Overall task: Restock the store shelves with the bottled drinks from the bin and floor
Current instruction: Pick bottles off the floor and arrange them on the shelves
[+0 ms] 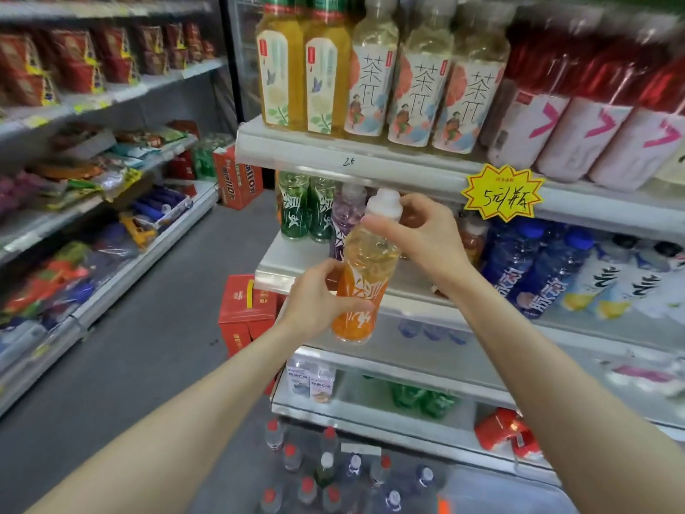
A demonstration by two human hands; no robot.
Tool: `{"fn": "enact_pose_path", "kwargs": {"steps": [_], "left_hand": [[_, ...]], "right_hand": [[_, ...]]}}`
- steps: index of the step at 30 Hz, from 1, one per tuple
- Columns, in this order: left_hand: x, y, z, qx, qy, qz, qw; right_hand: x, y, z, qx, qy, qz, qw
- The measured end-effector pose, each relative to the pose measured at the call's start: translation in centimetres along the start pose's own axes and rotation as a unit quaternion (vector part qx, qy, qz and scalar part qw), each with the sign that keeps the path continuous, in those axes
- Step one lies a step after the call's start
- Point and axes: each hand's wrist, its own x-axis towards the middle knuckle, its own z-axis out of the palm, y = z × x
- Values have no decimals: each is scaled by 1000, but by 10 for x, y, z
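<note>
1. Two hands share one orange bottle (365, 276) in the head view: the left hand (315, 298) wraps curled fingers round its labelled lower half, and the right hand (419, 235) pinches the neck just under the white cap (385, 202)
2. It hangs tilted in the air in front of the middle shelf (293, 268), just beside a purple bottle (346, 213) and near the green bottles (294, 207); it is not yet set down
3. Likely risk: the cap sits close under the upper shelf edge (333, 157) and could catch there if the bottle goes in upright
4. Pushed in carelessly, its base could topple the purple bottle
5. A slip would drop it among the bottles on the floor (326, 473) below
</note>
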Motion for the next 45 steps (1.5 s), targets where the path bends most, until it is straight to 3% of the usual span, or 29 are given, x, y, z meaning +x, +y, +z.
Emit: {"fn": "enact_pose_path", "kwargs": {"steps": [8,24,41,45], "left_hand": [[76,-34,19,-33,-60,1,998],[138,-59,91,-119,-6,25,993],[131,-83,99,-167,1,16,986],[128,-82,97,-172,-13,11,985]], "right_hand": [[15,75,15,100,-52,103,988],[71,148,1,113,9,48,992],[99,170,24,148,15,72,986],[85,176,27,188,22,131,973]]}}
